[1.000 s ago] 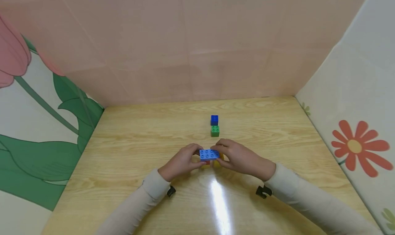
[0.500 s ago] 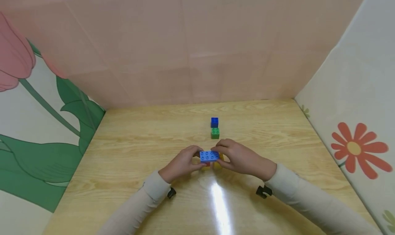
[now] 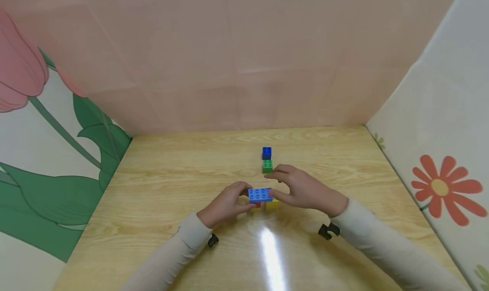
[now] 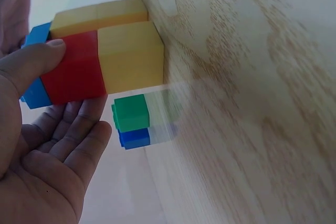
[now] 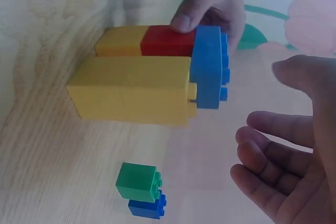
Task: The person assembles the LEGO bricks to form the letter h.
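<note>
A light blue eight-stud toy brick [image 3: 260, 195] lies across the top of two upright columns. One column is a red brick [image 4: 76, 69] over a yellow one; the other is yellow bricks [image 5: 126, 87], with some studs showing beside the blue brick. My left hand [image 3: 227, 202] grips the stack at the red brick, thumb on its near face and fingers behind. My right hand [image 3: 307, 191] is beside the stack's right end, fingers spread and loosely bent. In the right wrist view a gap separates that hand from the blue brick, and it holds nothing.
Behind the stack, a small green brick [image 3: 267, 166] stands on the wooden table [image 3: 172, 168], with a dark blue brick [image 3: 266, 153] just beyond it. A pink wall [image 3: 237, 70] rises at the table's back edge, and patterned panels line both sides.
My right hand has let go of the stack's right end, its fingers opening and drawing away to the right. The left hand keeps its grip in the same place.
</note>
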### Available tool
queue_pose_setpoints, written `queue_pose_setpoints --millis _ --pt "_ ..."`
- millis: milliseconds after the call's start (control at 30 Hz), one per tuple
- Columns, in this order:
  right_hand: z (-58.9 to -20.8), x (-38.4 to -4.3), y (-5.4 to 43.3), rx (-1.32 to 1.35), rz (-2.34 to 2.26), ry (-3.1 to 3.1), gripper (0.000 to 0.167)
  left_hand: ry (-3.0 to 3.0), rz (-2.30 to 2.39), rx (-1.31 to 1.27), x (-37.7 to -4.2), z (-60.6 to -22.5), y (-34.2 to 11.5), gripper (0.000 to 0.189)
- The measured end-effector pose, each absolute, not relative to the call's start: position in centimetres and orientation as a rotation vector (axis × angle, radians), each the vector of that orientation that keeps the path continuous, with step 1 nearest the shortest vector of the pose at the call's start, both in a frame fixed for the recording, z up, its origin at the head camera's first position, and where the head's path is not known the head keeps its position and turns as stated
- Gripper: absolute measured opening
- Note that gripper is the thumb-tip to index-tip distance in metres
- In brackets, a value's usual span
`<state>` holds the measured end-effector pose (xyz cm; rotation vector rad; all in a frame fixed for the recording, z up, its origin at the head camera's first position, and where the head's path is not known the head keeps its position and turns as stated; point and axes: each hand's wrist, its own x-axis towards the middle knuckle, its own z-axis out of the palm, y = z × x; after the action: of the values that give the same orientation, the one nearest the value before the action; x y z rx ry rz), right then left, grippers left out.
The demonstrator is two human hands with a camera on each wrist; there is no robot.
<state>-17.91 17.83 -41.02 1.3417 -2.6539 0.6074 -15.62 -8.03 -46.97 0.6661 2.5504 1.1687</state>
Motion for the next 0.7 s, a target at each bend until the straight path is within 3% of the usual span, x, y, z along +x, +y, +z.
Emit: queue_pose_setpoints --millis 300,700 --pt "-41.2 -19.8 18.3 1.218 0.876 -2.7 0.039 2.557 1.16 0.685 -15.7 -47.1 -8.0 0.04" --pt "-44.4 -23.6 18.6 1.013 0.876 -2.808 0.049 2.559 1.111 0.637 -15.7 -46.8 -7.8 0.045"
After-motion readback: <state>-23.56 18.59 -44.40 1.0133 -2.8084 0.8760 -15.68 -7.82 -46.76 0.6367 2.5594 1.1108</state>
